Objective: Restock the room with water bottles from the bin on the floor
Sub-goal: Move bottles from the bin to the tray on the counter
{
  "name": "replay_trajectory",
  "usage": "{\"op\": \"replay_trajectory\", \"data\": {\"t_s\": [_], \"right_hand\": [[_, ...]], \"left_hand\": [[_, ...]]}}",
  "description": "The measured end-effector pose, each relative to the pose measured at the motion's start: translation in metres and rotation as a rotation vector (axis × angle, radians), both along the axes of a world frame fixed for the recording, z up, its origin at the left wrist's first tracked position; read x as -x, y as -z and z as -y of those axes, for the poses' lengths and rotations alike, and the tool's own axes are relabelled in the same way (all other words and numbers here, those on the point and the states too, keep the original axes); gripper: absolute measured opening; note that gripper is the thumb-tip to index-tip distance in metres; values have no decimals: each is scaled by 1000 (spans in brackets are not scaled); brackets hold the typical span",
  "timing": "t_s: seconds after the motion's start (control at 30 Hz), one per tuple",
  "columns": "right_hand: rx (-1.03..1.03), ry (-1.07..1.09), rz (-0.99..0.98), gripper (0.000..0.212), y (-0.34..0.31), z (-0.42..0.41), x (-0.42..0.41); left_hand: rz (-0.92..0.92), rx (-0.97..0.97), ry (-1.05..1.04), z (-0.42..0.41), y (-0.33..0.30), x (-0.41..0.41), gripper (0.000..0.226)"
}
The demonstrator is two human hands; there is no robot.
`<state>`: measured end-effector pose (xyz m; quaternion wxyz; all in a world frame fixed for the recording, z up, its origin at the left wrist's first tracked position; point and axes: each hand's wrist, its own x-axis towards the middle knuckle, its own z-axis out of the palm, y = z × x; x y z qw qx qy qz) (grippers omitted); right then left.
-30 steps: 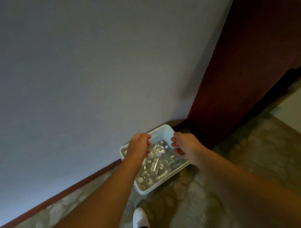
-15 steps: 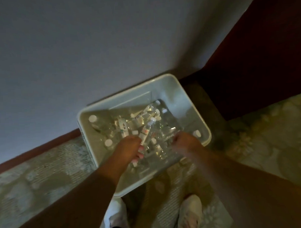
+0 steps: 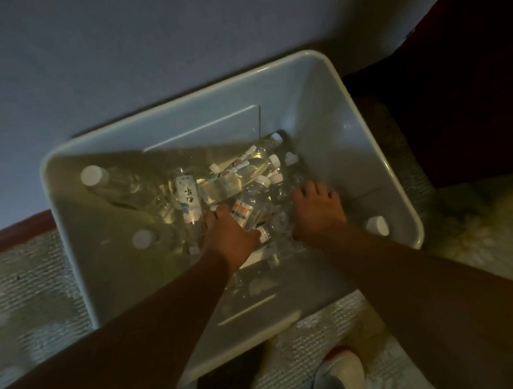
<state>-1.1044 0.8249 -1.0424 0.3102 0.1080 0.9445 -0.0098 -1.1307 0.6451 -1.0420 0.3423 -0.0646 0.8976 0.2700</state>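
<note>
Both hands are down in the bin (image 3: pixel 348 109): left hand (image 3: pixel 227 236) gripping a bottle (image 3: pixel 247 212), right hand (image 3: pixel 318 211) spread flat on others, nothing restocked yet.

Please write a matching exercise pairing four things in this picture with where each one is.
Things:
1. left hand
2. right hand
3. white shoe
4. bin

Places:
A. on the carpet, below the bin's near edge
B. on the floor against the wall
C. on the bottle with the orange label
D. on the bottles to the right of that bottle

Pairs: 1-C, 2-D, 3-A, 4-B
</note>
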Motion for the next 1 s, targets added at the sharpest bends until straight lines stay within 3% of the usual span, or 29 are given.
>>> {"op": "replay_trajectory", "data": {"t_s": [0.07,0.13,0.27,0.4,0.5,0.57,0.67,0.77,0.83,0.93,1.0], "right_hand": [[-19,-85,43,88,5,-6,5],[-29,-138,34,85,13,-8,5],[81,-137,29,81,24,-16,11],[328,-96,45,83,11,-16,11],[729,268,-11,72,-10,-1,6],[1029,602,-39,52,-27,14,8],[1234,956,-71,35,-51,38,12],[1521,1262,-119,16,-83,56,14],[1659,1335,-120,26,-114,56,13],[1708,1316,-132,68,-174,49,10],[1746,1310,-154,75,-221,42,7]], "left_hand": [[53,-20,-22,0,9,4,93],[55,-15,-15,2,19,7,90],[106,-104,-39,9,30,13,63],[244,-345,-298,31,20,21,31],[358,-561,-431,54,5,25,38],[374,-681,-469,67,-11,26,28],[457,-881,-517,76,-40,26,19],[496,-989,-610,74,-81,26,26],[476,-975,-578,68,-120,25,30],[419,-902,-391,57,-191,25,63],[385,-916,-358,48,-241,24,68]]}}
